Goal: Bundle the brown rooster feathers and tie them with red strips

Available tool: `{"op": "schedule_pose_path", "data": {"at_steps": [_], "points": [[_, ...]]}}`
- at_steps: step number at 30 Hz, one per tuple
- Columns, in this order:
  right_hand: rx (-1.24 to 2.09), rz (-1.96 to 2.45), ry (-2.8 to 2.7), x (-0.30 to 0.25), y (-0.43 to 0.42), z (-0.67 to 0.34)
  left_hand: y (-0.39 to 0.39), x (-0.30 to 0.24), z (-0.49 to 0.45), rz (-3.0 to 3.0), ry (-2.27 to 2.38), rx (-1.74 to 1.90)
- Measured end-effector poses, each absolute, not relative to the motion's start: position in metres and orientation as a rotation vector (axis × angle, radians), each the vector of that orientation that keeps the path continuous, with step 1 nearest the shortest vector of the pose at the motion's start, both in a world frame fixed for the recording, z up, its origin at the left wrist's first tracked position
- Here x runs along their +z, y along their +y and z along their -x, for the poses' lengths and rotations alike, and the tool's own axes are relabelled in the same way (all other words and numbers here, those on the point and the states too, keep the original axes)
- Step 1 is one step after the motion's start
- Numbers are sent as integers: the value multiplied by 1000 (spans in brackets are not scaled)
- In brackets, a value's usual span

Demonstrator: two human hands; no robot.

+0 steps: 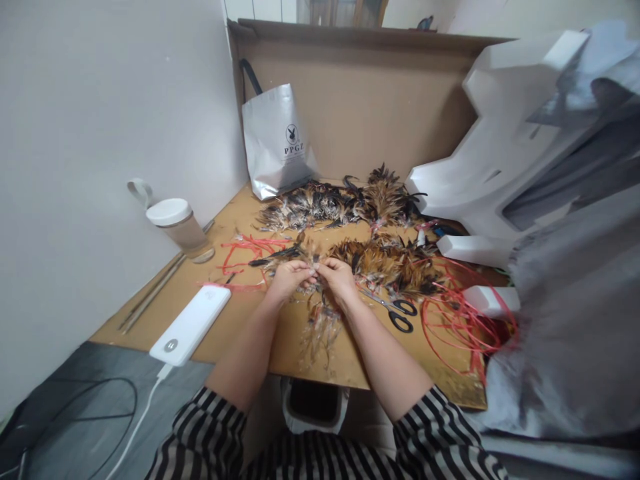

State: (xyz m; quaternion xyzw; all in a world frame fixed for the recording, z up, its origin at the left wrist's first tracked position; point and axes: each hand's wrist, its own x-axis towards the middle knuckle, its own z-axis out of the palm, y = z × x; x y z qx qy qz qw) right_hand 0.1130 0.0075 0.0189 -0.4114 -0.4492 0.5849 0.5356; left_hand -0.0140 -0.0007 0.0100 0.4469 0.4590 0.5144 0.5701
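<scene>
Smooth tan desk [410, 365], backed by brown cardboard [360, 100]; front edge near, below the grip. Left hand [290, 279] and right hand [339, 280] meet in a narrow pinch, holding a wispy feather tuft [313, 251]. Fluffy brown feather bundles [387, 267] lie just right of the grip, black-handled scissors [391, 307] beside them. Open room lies lower left, before the rectangular white power bank [193, 321].

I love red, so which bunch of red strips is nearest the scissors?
The looping red tangle just to the right of the scissors. The other red strips lie farther away, left of the left hand.
</scene>
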Motion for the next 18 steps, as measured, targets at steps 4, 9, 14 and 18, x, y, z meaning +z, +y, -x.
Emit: {"op": "schedule_pose_path", "data": {"at_steps": [4,9,14,18], "points": [[1442,948,-1046,20,9,-115,0,10,16,-1030,1050,1223],[1393,994,-1072,20,9,-116,-2,11,17,-1030,1028,1167],[1334,1006,-1090,18,10,-116,-3,13,17,-1030,1005,1126],[1314,1006,-1095,15,11,-116,-2,13,17,-1035,990,1121]]}}
